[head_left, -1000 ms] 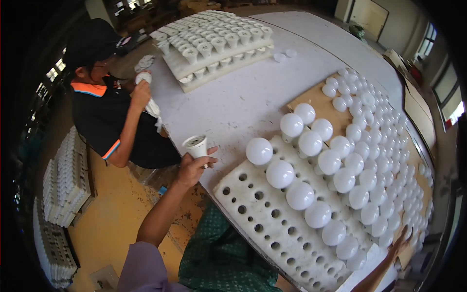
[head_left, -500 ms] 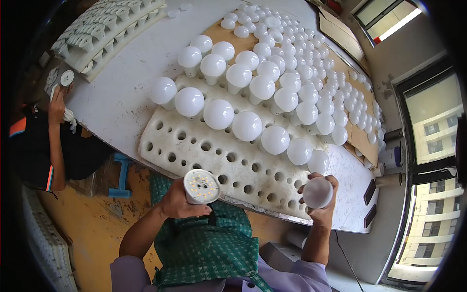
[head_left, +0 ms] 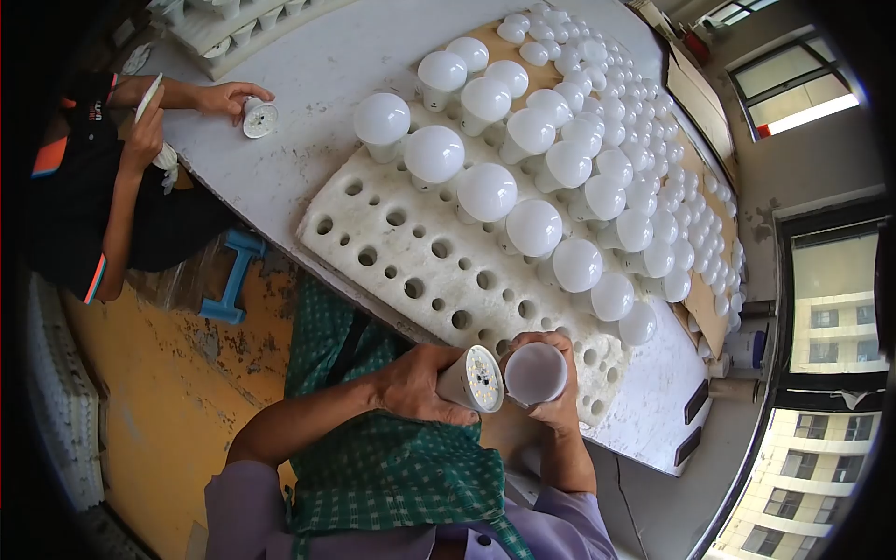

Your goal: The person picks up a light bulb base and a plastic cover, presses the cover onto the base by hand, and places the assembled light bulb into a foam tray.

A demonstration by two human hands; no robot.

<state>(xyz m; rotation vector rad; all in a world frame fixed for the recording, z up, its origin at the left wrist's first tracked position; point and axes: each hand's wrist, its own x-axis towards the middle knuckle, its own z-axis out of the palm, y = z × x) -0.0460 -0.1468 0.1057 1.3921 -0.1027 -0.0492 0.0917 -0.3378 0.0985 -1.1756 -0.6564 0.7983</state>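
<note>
At far left I see one co-worker's hand (head_left: 145,140) raised, the other (head_left: 238,98) on a small lamp base (head_left: 260,119) at the tabletop (head_left: 280,177), with a blue stool (head_left: 229,277) below the edge. Next comes a holed foam tray (head_left: 359,213), its far side carrying white bulbs (head_left: 487,192) in upright rows. In front of it, I have the left hand (head_left: 420,385) wrapped round an LED bulb base (head_left: 483,378), its chip-dotted face turned right. The right hand (head_left: 563,397) grips a frosted bulb dome (head_left: 535,373) just beside that face; I can't tell whether their rims touch. The bulb rows stand between my hands and the white globes (head_left: 653,117) crowding a cardboard sheet (head_left: 707,310). At far right is a window (head_left: 831,308).
</note>
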